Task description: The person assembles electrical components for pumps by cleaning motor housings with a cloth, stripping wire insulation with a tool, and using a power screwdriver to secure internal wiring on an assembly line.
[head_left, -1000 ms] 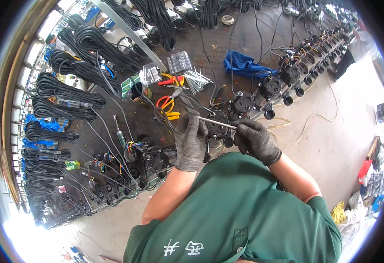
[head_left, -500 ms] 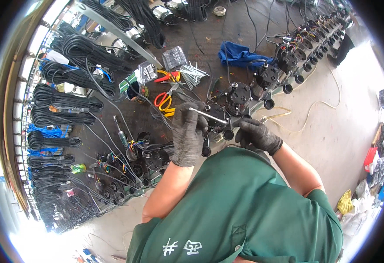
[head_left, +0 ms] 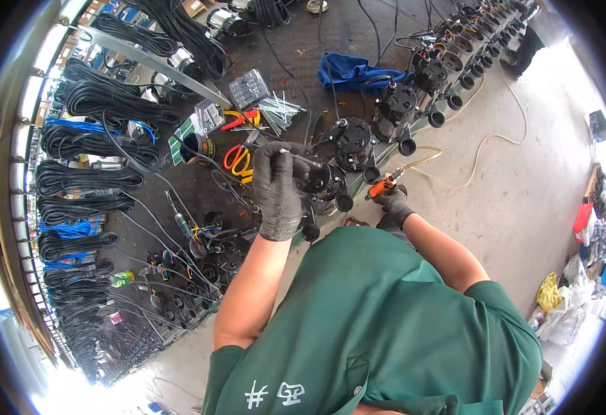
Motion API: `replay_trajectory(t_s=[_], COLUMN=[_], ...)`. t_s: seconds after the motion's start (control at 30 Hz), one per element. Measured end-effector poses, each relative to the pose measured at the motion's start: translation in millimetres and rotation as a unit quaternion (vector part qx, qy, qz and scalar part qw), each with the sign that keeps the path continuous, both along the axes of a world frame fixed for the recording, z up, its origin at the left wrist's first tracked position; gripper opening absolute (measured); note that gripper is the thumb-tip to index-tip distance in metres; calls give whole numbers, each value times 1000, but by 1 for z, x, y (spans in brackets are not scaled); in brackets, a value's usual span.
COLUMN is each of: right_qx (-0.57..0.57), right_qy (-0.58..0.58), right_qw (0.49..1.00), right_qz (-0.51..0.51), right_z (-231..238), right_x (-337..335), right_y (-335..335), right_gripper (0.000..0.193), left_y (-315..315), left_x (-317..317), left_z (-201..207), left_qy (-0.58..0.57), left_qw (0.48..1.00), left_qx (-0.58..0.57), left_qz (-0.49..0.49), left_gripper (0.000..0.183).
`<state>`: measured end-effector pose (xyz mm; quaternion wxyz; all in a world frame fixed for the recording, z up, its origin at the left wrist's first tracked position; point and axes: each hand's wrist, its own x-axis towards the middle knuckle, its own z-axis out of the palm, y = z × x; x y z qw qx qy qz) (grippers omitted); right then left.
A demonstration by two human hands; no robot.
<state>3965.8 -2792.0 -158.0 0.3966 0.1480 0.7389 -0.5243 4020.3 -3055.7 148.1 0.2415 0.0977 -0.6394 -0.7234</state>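
My left hand (head_left: 279, 194), in a dark grey glove, is closed on a thin metal rod (head_left: 286, 151). Much of the rod is hidden by the fingers. It is held over a black round motor housing (head_left: 331, 181) at the bench edge. My right hand (head_left: 394, 205), gloved too, grips an orange air screwdriver (head_left: 382, 188) beyond the edge, with a yellowish hose (head_left: 424, 159) running from it. Just past the near housing stands another black motor housing (head_left: 353, 142) with a round side port.
Several similar housings line the bench edge toward the far right. On the dark bench top (head_left: 303, 62) lie a blue cloth (head_left: 358, 72), loose metal rods (head_left: 280, 113), red-and-yellow scissors (head_left: 239, 160), and a clear box of small parts (head_left: 249, 89). Coiled black cables (head_left: 88, 178) fill the left side.
My right hand has moved away from the housings, out past the bench edge, and now holds the orange air screwdriver. My left hand still holds the rod, turned to a different angle.
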Motion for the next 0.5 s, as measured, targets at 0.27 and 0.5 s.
replay_trajectory(t_s=[0.27, 0.5], right_qx=[-51, -265], right_qy=[159, 205], right_qw=[979, 941], right_qz=[119, -46], right_z=[-57, 109], right_x=[-10, -1], right_y=[-3, 34], right_gripper=[50, 41], left_y=[7, 3], left_x=[-14, -14], left_z=[-1, -6], left_qy=[-18, -23], left_qw=[999, 995], left_qx=[-29, -84], left_qz=[-30, -52], left_gripper=[9, 9])
